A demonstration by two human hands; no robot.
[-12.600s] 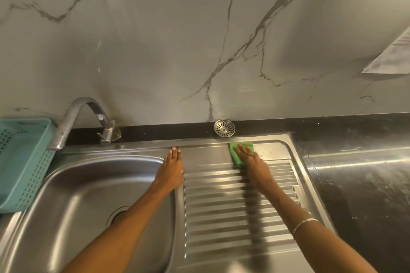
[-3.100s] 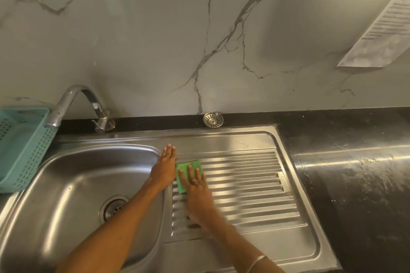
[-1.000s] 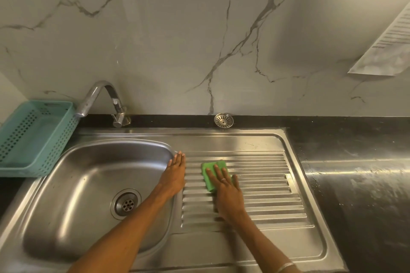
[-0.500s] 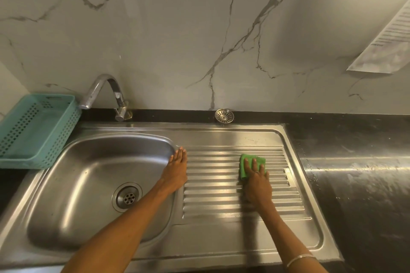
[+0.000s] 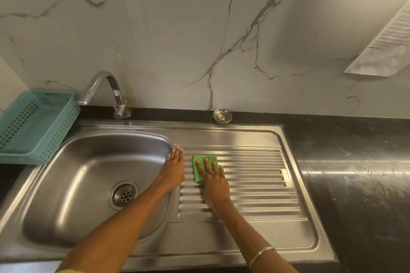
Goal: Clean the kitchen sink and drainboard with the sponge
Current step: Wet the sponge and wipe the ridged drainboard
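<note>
1. The right hand (image 5: 213, 180) lies flat with its fingers straight and slightly spread, pressing down on the green sponge (image 5: 200, 167); a ring shows on one finger and a bangle (image 5: 261, 255) circles the wrist.
2. The sponge sits under those fingertips at the far-left part of the ribbed drainboard (image 5: 255, 184), its left and far edges showing beyond the fingers.
3. The left hand (image 5: 174, 168) rests flat, fingers straight and together, on the strip between the sink (image 5: 73, 184) and the drainboard, just left of the sponge without touching it.
4. To the right of the sponge the ribs run bare up to the drainboard's raised right rim; a smooth flat band lies on the near side.
5. The drain (image 5: 124, 195) lies in the basin floor, left of both hands.
6. A tap (image 5: 104, 91) and a loose strainer (image 5: 222, 115) stand along the far edge; a teal basket (image 5: 33, 126) sits at the far left, and the dark desk (image 5: 355, 173) extends right.
</note>
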